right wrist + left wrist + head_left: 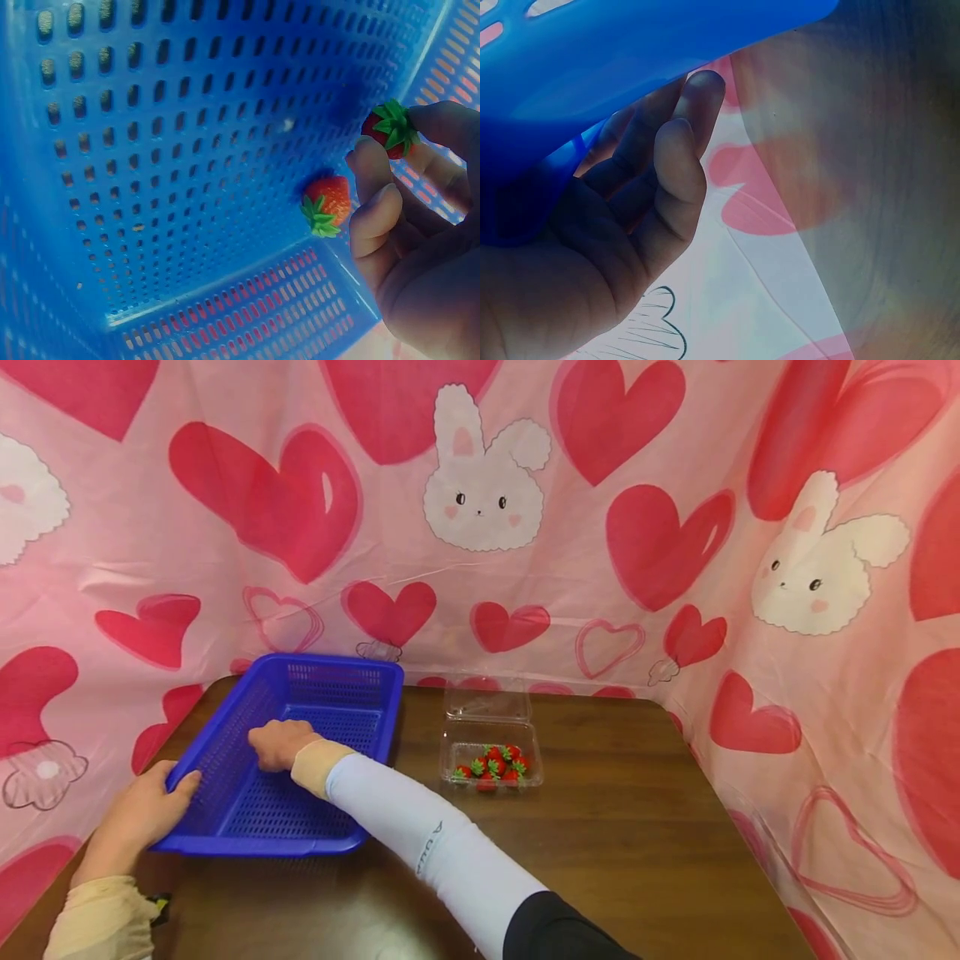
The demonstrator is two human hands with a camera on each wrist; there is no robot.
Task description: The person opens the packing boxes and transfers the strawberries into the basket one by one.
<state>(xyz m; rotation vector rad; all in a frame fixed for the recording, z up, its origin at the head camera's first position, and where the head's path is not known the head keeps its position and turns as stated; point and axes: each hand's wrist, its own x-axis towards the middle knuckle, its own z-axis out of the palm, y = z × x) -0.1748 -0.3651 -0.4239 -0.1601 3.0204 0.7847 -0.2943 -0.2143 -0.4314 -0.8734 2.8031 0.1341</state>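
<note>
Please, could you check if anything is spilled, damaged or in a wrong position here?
Nothing looks clearly spilled or damaged. Only a few small specks inside the blue basket, visible in the right wrist view, look slightly odd against its plain plastic; I cannot tell whether they are dirt or glare.

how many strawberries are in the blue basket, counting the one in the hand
2 in view: one strawberry pinched in the right hand, the other strawberry on the floor of the basket. The hand may hide more.
</note>
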